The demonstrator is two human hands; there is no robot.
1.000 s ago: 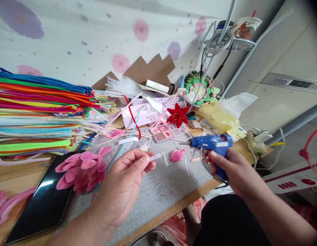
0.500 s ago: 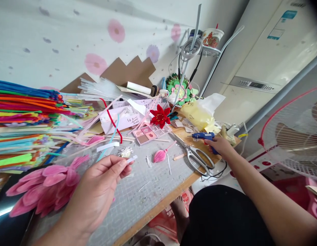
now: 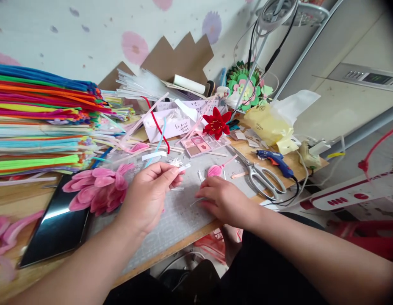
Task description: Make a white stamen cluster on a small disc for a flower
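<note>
My left hand [image 3: 155,182] is closed in a pinch around a short white paper strip [image 3: 185,167], raised over the grey cutting mat [image 3: 152,241]. Behind its fingertips lies a cluster of white stamens [image 3: 175,162]. My right hand [image 3: 223,199] is low over the mat, its fingers curved and slightly apart. Its fingertips are close to a thin pale strand [image 3: 195,202]; contact is unclear. Just beyond that hand is a pink fuzzy bud [image 3: 215,170] with a stem. A blue glue gun [image 3: 275,161] rests on the table, right of the silver scissors [image 3: 264,180].
Bundles of coloured pipe cleaners [image 3: 40,110] fill the left side. A pink fuzzy flower [image 3: 101,186] partly covers a black tablet [image 3: 56,224]. A red flower [image 3: 217,123] stands above a palette [image 3: 201,146]. Behind the scissors sits a yellow tissue pack [image 3: 269,123].
My right hand has let go of the glue gun and moved left over the mat. My left hand still pinches the white strip. The view has shifted left and down.
</note>
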